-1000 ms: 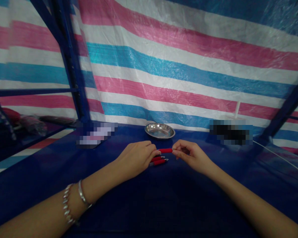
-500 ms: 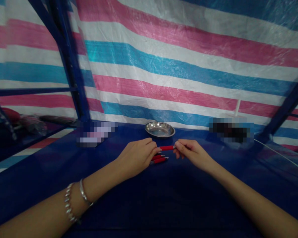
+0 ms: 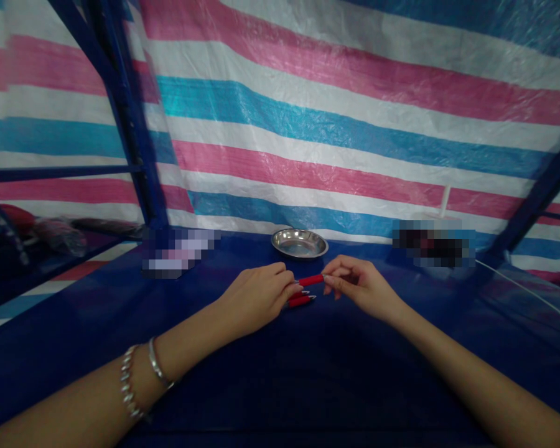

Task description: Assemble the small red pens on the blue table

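Observation:
My left hand (image 3: 256, 295) lies curled on the dark blue table, fingers closed over the ends of several red pens (image 3: 300, 301). One red pen (image 3: 311, 280) is held up slightly between both hands: my left fingertips grip its left end, and my right hand (image 3: 357, 286) pinches its right tip with thumb and forefinger. Two bracelets sit on my left wrist.
A shallow metal dish (image 3: 299, 243) stands behind the hands near the striped tarp wall. Blurred items lie at back left (image 3: 180, 251) and back right (image 3: 433, 242). A white cable (image 3: 522, 291) runs along the right. Blue frame posts rise at left and right.
The right hand has shifted slightly left and up along the pen's tip, fingers lifting. The left hand and the other pens stay in place.

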A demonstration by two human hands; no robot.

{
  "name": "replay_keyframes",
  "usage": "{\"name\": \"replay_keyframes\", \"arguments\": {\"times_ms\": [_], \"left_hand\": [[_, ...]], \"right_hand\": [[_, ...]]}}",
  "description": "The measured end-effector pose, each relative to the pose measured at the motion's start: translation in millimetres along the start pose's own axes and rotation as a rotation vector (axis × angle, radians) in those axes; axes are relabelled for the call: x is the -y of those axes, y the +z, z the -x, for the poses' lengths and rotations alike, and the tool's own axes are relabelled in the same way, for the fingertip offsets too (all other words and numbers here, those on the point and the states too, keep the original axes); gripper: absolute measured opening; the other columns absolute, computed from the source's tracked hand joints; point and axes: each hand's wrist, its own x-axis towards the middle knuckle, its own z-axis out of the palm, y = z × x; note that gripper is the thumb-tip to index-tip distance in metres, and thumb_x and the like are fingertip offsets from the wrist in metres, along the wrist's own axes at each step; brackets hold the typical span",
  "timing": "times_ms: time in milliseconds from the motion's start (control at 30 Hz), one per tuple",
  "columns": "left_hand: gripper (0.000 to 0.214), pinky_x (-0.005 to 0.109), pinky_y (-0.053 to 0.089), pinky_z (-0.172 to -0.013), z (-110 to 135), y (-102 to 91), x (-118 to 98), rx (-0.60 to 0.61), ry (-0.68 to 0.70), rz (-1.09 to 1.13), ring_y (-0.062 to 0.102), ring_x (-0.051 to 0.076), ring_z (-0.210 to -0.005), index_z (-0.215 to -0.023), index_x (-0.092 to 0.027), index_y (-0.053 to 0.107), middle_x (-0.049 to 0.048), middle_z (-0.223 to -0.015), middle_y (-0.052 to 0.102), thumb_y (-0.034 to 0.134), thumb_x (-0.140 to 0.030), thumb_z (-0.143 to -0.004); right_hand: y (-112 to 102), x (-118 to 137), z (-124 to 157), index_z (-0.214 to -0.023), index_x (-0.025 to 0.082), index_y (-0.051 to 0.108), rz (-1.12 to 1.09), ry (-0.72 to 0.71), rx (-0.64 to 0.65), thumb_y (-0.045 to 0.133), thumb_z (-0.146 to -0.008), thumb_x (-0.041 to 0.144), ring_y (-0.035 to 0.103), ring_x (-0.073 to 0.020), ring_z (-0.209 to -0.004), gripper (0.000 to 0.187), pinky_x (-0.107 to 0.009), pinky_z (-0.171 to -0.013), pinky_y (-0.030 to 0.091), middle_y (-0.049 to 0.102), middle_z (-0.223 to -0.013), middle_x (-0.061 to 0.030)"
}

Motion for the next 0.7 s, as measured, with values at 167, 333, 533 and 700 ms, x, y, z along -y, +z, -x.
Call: {"name": "replay_keyframes", "arguments": {"times_ms": [167,333,533,700], "left_hand": [[0.029,0.025,0.037,-0.059,-0.4,0.2,-0.3,-0.006,-0.007,0.012,0.051,0.014,-0.068,-0.077,-0.017,0.051,0.0016,-0.076,0.05,0.028,-0.031,-0.088],[0.028,0.024,0.036,-0.058,-0.8,0.9,-0.5,-0.019,-0.014,0.066,0.05,0.013,-0.066,-0.074,-0.016,0.051,0.0011,-0.073,0.05,0.029,-0.029,-0.087],[0.035,0.022,0.034,-0.057,-4.0,-1.0,-1.2,-0.024,-0.028,0.264,0.048,0.011,-0.06,-0.064,-0.015,0.05,-0.0001,-0.063,0.051,0.029,-0.03,-0.087],[0.044,0.02,0.031,-0.053,-5.5,-2.6,-1.1,0.018,-0.12,0.524,0.046,0.008,-0.051,-0.056,-0.015,0.049,-0.0028,-0.052,0.05,0.026,-0.035,-0.087]], "right_hand": [[-0.1,1.5,0.3,-0.078,0.016,0.049,-0.069,-0.001,-0.016,0.056,-0.071,0.022,0.051,-0.0074,-0.051,0.011,-0.022,-0.051,0.041,0.057,-0.066,0.0011],[-2.0,1.8,0.1,-0.074,0.016,0.049,-0.096,-0.012,-0.004,0.051,-0.075,0.025,0.05,-0.007,-0.049,0.009,-0.022,-0.05,0.04,0.058,-0.063,0.0008],[-3.0,2.9,-0.5,-0.071,0.017,0.051,-0.042,-0.055,-0.086,0.057,-0.069,0.025,0.05,-0.0084,-0.053,0.01,-0.023,-0.051,0.038,0.054,-0.062,0.002],[-5.8,3.0,-0.4,-0.07,0.018,0.052,0.021,-0.107,-0.127,0.058,-0.068,0.027,0.05,-0.0105,-0.059,0.011,-0.023,-0.052,0.038,0.055,-0.067,0.0005]]}}
